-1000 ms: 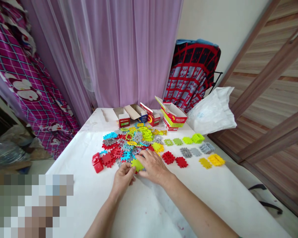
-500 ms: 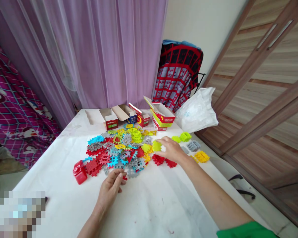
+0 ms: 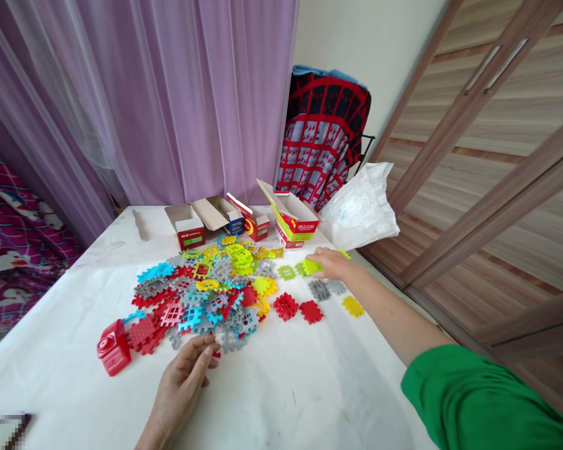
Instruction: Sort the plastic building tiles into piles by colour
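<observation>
My right hand (image 3: 331, 262) reaches to the right of the pile with its fingers closed on a lime-green interlocking building tile (image 3: 312, 267), beside other lime-green tiles. My left hand (image 3: 185, 372) is at the near edge of the pile, fingers curled toward the thumb. A bit of a red building tile (image 3: 216, 354) shows at its fingertips, mostly hidden. The mixed pile (image 3: 206, 290) holds red, blue, grey, yellow and green notched tiles. Sorted by colour to its right lie red tiles (image 3: 311, 312), grey tiles (image 3: 319, 289) and a yellow tile (image 3: 353, 306).
Several open cardboard boxes (image 3: 296, 220) stand along the back of the white-covered table (image 3: 281, 387). A white plastic bag (image 3: 361, 209) is at the back right corner. A red plastic piece with a round knob (image 3: 114, 347) lies left of the pile.
My right hand has carried the lime-green tile away from the pile to the lime-green tiles at the right. My left hand has stayed about where it was. The camera view has shifted right.
</observation>
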`<state>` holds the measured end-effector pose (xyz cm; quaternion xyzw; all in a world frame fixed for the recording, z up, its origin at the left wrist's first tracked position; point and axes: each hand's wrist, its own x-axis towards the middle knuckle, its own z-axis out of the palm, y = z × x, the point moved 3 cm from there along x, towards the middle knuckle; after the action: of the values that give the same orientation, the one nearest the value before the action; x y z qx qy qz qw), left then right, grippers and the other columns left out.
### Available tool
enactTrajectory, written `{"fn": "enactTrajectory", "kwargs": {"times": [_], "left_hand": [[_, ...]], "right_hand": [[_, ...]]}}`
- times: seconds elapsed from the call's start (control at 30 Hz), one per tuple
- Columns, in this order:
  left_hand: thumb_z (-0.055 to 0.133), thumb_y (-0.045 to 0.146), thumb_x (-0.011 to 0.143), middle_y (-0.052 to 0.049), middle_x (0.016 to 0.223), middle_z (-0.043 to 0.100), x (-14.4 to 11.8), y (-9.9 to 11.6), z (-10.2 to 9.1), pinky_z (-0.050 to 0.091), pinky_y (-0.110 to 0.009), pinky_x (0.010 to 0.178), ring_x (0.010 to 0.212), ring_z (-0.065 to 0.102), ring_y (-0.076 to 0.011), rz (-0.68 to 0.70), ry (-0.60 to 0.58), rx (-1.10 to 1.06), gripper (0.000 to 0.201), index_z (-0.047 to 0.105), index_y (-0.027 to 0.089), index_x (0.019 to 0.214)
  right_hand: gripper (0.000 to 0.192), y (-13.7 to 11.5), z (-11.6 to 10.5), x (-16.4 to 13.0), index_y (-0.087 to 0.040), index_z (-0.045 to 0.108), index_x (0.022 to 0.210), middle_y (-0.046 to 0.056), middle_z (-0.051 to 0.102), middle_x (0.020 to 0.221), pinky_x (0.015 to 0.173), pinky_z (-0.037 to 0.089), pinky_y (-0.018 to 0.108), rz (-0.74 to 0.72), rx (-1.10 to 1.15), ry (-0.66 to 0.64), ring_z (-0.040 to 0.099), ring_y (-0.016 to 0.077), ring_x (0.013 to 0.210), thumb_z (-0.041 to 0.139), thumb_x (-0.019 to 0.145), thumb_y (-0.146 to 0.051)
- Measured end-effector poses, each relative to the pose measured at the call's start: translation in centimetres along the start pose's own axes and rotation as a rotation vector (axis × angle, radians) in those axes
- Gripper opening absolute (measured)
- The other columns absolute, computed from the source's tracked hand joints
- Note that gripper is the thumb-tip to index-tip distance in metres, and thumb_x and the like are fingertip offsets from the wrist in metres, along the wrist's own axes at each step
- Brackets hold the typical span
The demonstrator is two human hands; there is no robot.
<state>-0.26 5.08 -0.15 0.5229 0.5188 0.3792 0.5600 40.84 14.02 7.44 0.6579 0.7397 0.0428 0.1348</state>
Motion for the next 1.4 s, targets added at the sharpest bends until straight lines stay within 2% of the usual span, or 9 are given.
{"fn": "enactTrajectory", "kwargs": {"times": [0.2,0.4,0.63,0.8,0.93,1.17,1.27,1.4], "left_hand": [[0.063,0.077,0.060,-0.008,0.084,0.073,-0.2,1.0,0.1,0.048,-0.025,0.049,0.070,0.066,-0.0205,-0.006,0.015,0.029,0.067,0.063,0.020,0.096],[0.064,0.078,0.056,-0.008,0.084,0.073,-0.3,1.2,0.2,0.048,-0.025,0.048,0.069,0.066,-0.0204,-0.035,0.037,0.019,0.070,0.063,0.020,0.095],[0.065,0.076,0.058,-0.007,0.080,0.073,-0.3,1.0,0.2,0.048,-0.025,0.048,0.067,0.066,-0.0206,-0.024,0.045,0.012,0.065,0.064,0.021,0.093],[0.063,0.077,0.059,-0.007,0.081,0.072,-0.4,1.1,0.1,0.049,-0.026,0.050,0.069,0.066,-0.0203,-0.026,0.035,0.030,0.066,0.064,0.020,0.095],[0.063,0.079,0.057,-0.008,0.084,0.073,-0.3,1.0,0.0,0.049,-0.026,0.049,0.069,0.067,-0.0207,-0.029,0.041,0.033,0.070,0.063,0.020,0.095],[0.065,0.078,0.056,-0.007,0.079,0.073,-0.3,1.6,0.2,0.049,-0.026,0.049,0.067,0.066,-0.0205,-0.001,0.042,0.055,0.067,0.066,0.020,0.091],[0.066,0.078,0.054,-0.006,0.077,0.073,-0.3,1.7,0.3,0.049,-0.026,0.047,0.066,0.066,-0.0212,0.003,0.049,0.054,0.067,0.067,0.021,0.089],[0.067,0.077,0.054,-0.006,0.077,0.073,-0.3,1.7,0.2,0.049,-0.026,0.046,0.064,0.066,-0.0212,0.017,0.063,0.047,0.065,0.068,0.021,0.088]], "right_hand": [[0.054,-0.6,-0.2,1.4,-0.031,0.059,0.126,0.008,0.062,0.113,0.089,0.043,0.033,-0.040,0.012,-0.027,0.058,0.0257,0.107,0.068,0.075,-0.041],[0.056,-3.5,-1.5,2.7,-0.028,0.059,0.128,0.010,0.063,0.117,0.090,0.045,0.035,-0.104,0.026,-0.023,0.058,0.0269,0.110,0.070,0.075,-0.041],[0.049,-5.9,-1.7,3.5,-0.028,0.064,0.120,0.008,0.064,0.113,0.087,0.047,0.034,-0.156,0.031,-0.049,0.060,0.0250,0.107,0.073,0.073,-0.039],[0.047,-6.3,-2.0,3.5,-0.029,0.064,0.118,0.006,0.064,0.114,0.087,0.047,0.033,-0.151,0.039,-0.034,0.060,0.0242,0.106,0.072,0.073,-0.040],[0.055,-4.0,-2.3,2.4,-0.026,0.059,0.126,0.009,0.062,0.121,0.093,0.045,0.035,-0.102,0.037,-0.016,0.057,0.0260,0.112,0.070,0.074,-0.040],[0.056,4.0,-2.8,-1.6,-0.022,0.058,0.128,0.013,0.062,0.119,0.091,0.044,0.033,0.090,-0.022,-0.025,0.058,0.0277,0.110,0.067,0.075,-0.036],[0.056,5.2,-2.8,-2.5,-0.023,0.058,0.129,0.013,0.061,0.120,0.091,0.043,0.033,0.116,-0.026,-0.027,0.057,0.0280,0.110,0.067,0.075,-0.034],[0.056,5.2,-2.1,-2.0,-0.027,0.058,0.129,0.010,0.061,0.122,0.092,0.041,0.033,0.098,-0.002,-0.015,0.056,0.0269,0.112,0.067,0.074,-0.033]]}}
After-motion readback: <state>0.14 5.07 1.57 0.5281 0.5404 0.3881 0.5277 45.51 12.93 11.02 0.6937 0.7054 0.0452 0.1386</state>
